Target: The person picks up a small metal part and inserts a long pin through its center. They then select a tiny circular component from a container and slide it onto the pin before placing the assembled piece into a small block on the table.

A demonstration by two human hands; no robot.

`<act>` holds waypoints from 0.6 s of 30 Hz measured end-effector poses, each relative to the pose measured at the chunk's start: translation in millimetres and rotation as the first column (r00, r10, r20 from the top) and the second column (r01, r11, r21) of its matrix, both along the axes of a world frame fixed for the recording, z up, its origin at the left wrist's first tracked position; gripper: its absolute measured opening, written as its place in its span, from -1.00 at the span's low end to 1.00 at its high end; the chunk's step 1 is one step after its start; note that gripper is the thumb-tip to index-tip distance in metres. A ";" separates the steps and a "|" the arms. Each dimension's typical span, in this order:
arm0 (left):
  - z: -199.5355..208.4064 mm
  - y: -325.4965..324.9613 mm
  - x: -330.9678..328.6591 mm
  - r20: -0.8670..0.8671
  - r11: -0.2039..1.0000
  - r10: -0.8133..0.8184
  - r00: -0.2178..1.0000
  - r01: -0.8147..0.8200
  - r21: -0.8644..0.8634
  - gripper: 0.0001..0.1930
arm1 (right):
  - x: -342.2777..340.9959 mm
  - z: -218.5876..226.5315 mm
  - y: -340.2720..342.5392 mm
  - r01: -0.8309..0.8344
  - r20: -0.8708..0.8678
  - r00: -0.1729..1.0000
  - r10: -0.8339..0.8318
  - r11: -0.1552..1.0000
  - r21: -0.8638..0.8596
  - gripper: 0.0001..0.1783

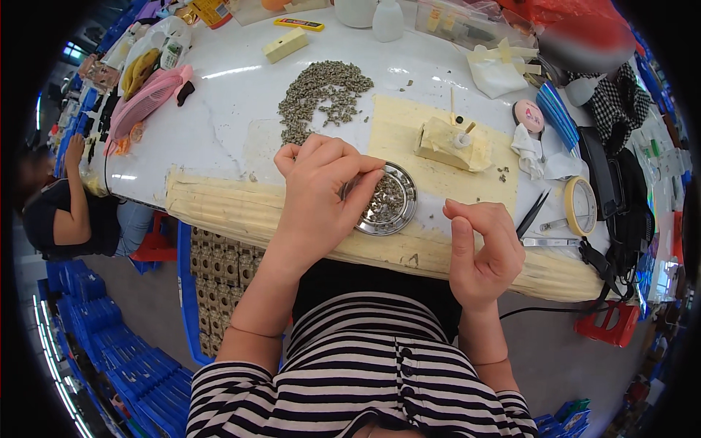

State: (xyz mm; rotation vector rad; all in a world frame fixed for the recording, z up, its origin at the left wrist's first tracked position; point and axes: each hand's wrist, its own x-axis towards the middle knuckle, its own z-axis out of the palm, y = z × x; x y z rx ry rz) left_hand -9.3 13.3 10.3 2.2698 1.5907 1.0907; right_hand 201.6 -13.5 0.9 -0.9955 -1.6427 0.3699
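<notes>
Dish: round shiny metal dish [410, 208] at the front of the table, small grey metal parts [387, 201] piled inside.
Left hand [321, 190]: over dish's left rim, thumb and fingers bunched narrow; can't tell from here if a part is pinched.
Right hand [485, 252]: just right of dish, fingers curled, thumb near index; can't tell if it holds anything.
Loose heap: similar parts [303, 91] spread beyond left hand.
Taped block [438, 144]: right of and beyond dish.
Right side: black tweezers [533, 214], silver tweezers [551, 241], tape roll [569, 197].
Far left: co-worker [69, 212], seated.
</notes>
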 end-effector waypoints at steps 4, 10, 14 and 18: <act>7.1 -2.4 -17.8 0.008 0.995 0.096 0.995 -0.096 0.011 -0.88 | -0.4 -0.4 -2.4 0.001 -0.002 1.000 -0.001 1.000 -0.031 -0.89; 4.8 -8.9 -63.2 -0.086 0.965 0.261 0.961 -0.261 0.013 -0.86 | -0.9 -0.2 -3.4 0.014 0.032 0.999 -0.012 0.998 -0.062 -0.90; 3.6 -11.7 -67.0 -0.063 0.967 0.247 0.967 -0.250 -0.042 -0.84 | -2.2 0.5 -2.8 0.018 0.050 0.999 -0.014 0.996 -0.087 -0.91; -0.5 -3.4 -60.4 -0.021 0.979 0.194 0.981 -0.195 -0.054 -0.87 | -4.9 1.8 -1.5 0.023 0.066 0.998 -0.016 0.994 -0.111 -0.91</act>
